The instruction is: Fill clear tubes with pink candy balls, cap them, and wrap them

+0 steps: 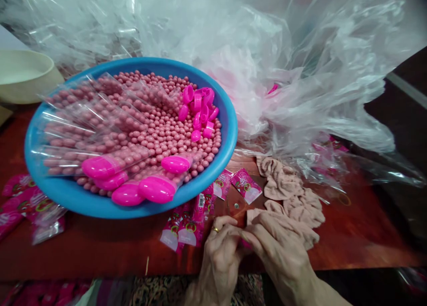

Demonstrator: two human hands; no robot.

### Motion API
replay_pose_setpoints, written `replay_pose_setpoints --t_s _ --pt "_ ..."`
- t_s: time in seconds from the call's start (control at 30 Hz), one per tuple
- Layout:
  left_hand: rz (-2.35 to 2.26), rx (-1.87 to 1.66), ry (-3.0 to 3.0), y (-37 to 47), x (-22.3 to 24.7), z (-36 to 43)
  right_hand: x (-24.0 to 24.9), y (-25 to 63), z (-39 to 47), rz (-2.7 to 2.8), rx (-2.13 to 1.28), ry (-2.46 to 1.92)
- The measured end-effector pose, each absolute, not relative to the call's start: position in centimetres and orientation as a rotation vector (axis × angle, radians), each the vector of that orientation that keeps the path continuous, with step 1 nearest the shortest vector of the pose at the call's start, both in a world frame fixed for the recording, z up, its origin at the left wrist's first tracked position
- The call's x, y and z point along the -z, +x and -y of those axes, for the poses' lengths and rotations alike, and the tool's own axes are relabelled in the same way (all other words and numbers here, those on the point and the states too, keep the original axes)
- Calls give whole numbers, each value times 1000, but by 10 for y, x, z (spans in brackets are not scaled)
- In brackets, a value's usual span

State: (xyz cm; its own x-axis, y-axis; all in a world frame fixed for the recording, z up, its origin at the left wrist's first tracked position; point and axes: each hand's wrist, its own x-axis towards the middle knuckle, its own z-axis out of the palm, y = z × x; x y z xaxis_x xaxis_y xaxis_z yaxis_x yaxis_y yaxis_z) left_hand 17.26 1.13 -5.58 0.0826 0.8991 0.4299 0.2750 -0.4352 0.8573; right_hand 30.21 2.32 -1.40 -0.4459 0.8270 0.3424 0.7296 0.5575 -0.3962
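My left hand [222, 252], with a ring on one finger, is closed near the table's front edge. My right hand [282, 250] meets it there, thumb and fingers pinched together. Between the fingertips shows a small pink piece [246, 243], mostly hidden, so its kind cannot be made out. Just left of the hands lie printed pink packets [190, 232]; another pink packet [246, 186] lies beyond them. A crumpled beige cloth [290, 199] rests behind and beside my right hand.
A large blue basin [230, 132] holds pink candy balls [163, 130], filled clear tubes with pink caps [156, 189], and loose pink caps [202, 106]. Clear plastic bags [300, 74] heap behind it. More packets [30, 203] lie left, below a cream bowl [26, 74].
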Motion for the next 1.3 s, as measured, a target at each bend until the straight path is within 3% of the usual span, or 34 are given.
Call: replay_pose_setpoints --t_s 0.2,0.5,0.67,1.3 --pt "-1195 -1366 1773 172 57 -10 22 300 -16 2279 -193 -1161" --pt "-1192 -1358 1808 173 55 -8 21 294 -18 2070 -494 -1413" --pt "-1138 -1378 1840 176 65 -4 35 295 -21 2061 -424 -1581" --pt "-1143 -1361 1863 175 66 1 22 283 -20 2081 -356 -1525"
